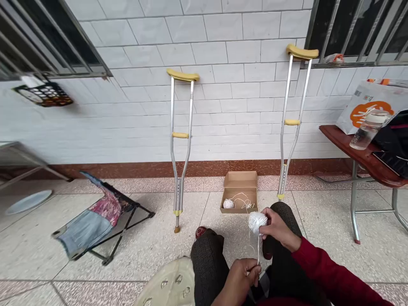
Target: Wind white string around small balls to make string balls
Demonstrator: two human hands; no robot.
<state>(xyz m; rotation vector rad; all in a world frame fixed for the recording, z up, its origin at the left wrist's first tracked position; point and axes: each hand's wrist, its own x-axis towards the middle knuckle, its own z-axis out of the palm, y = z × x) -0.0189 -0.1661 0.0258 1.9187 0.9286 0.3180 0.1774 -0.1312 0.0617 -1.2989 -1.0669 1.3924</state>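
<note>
Over my right knee, my right hand grips a ball of white yarn between thumb and fingers. A strand of yarn runs down from the ball to my left hand, where thumb and forefinger pinch it between my thighs. Another loose loop of yarn hangs beside that strand. Beyond my knees, an open cardboard box stands on the floor near the wall. Inside it lie a smaller white yarn ball and a loose tangle of yarn.
Two crutches lean against the tiled wall. A folding stool stands at left, a pale plastic stool by my left leg. At right, a red-brown stool carries a bottle and bags.
</note>
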